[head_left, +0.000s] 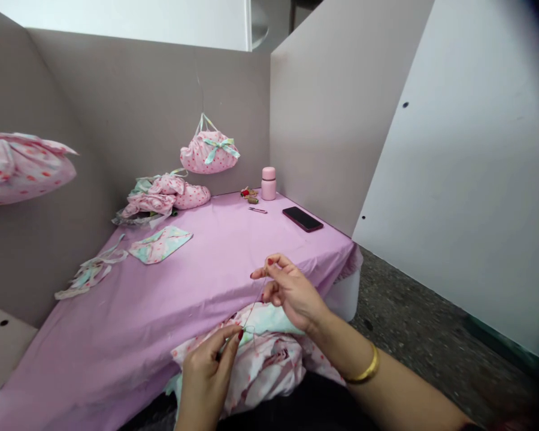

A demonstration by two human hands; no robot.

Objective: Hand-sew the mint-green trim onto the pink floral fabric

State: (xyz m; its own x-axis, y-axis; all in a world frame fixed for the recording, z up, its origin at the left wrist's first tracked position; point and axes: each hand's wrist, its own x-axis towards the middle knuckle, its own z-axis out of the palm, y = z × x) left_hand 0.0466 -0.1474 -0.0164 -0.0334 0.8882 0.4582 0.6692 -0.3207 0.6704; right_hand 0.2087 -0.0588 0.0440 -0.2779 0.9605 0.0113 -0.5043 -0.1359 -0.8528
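My left hand (pixel 210 362) is closed in a pinch, thumb against forefinger, on a thin thread (pixel 254 305). Higher up and to the right, my right hand (pixel 293 294) pinches the same thread between thumb and forefinger, its other fingers curled. The thread runs slanting between the two hands, with a small loop beside the left fingertips. Whether a needle is in either pinch is too small to tell. Below both hands, a bunched pink and mint-green printed cloth (pixel 269 365) lies over my lap and against the table edge.
A pink-covered table (pixel 215 257) holds a folded cloth piece (pixel 161 244), fabric straps (pixel 90 272), a heap of dotted cloth (pixel 161 194), thread snips (pixel 257 210), thread spools (pixel 252 200), a pink flask (pixel 268 184) and a phone (pixel 302 219). A dotted cloth bundle (pixel 210 152) hangs behind. Partitions stand around.
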